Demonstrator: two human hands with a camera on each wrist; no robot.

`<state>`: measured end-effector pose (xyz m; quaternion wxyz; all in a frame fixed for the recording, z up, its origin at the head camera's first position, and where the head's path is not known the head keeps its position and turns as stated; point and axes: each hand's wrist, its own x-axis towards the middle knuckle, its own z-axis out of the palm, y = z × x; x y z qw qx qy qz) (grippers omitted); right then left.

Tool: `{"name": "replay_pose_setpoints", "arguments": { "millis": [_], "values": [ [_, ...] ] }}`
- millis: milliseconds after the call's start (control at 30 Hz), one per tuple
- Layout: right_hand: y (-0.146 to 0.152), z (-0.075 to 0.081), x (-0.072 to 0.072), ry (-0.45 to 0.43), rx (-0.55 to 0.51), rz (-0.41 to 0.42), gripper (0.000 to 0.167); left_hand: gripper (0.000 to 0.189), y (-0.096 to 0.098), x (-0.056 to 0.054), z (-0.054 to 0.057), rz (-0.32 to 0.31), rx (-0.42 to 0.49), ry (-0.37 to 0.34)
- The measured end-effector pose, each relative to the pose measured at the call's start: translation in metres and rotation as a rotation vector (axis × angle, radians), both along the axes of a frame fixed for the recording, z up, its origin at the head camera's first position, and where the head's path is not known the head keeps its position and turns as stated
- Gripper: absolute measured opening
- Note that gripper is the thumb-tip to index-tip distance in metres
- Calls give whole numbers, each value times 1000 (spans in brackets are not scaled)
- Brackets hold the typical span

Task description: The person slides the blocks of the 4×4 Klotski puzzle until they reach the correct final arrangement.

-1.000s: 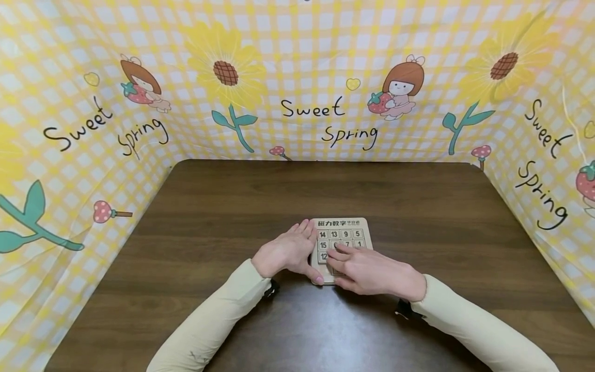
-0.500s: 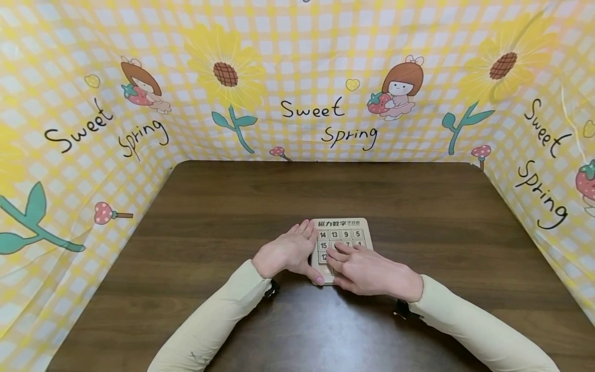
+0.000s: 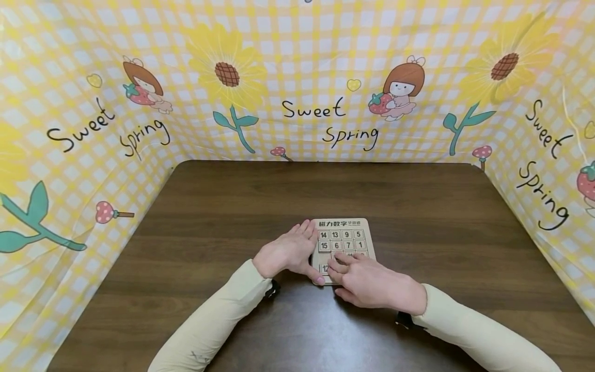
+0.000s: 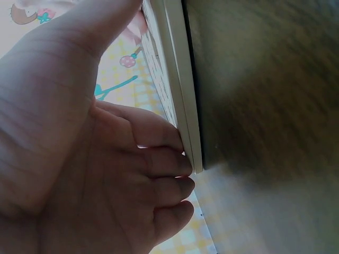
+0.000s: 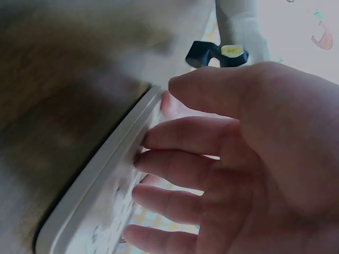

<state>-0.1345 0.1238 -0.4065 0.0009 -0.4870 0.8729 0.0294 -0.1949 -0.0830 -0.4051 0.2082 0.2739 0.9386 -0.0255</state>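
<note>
A wooden number slide puzzle (image 3: 366, 227) lies on the table, with rows of numbered square tiles under a line of printed characters. My left hand (image 3: 289, 251) lies along its left edge. The thumb rests by the near left corner, and in the left wrist view the fingertips touch the board's side (image 4: 183, 90). My right hand (image 3: 372, 281) reaches in from the right, fingertips on the lower tiles. One finger is at the tile marked 12 (image 3: 325, 268) in the bottom row. A vacant slot (image 3: 324, 257) shows above it. The right hand covers most of the lower right tiles.
The brown wooden table (image 3: 232, 201) has rounded far corners. A yellow checked cloth (image 3: 297, 62) with flowers and lettering hangs behind it and along both sides. Black camera straps (image 3: 403, 319) sit at the wrists, under pale sleeves.
The 12 tile has slid down from the third row to the bottom row. My right hand has moved slightly nearer to me, uncovering 6, 7 and 1. The left hand has stayed in place.
</note>
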Motion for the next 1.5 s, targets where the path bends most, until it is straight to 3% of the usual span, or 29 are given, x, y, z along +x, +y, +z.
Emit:
{"name": "replay_pose_setpoints", "arguments": {
  "millis": [233,467,833,1100,1400,1500],
  "values": [
    [-1,2,2,25,-3,32,44,129,0,0,2,8,-3,-8],
    [3,3,-16,-48,-61,56,43,129,-1,0,2,-3,-9,-2],
    [-2,-2,-36,-104,-75,-50,53,128,-2,0,1,-6,-6,1],
    [-6,-4,-39,-205,-4,-137,57,128,-2,0,-1,-11,-2,6],
    [-4,-4,-37,-222,1,-143,58,128,-1,0,0,-5,2,-6],
    [-2,-5,-35,-191,-10,-119,57,129,0,0,0,-2,10,-4]
  ]
}}
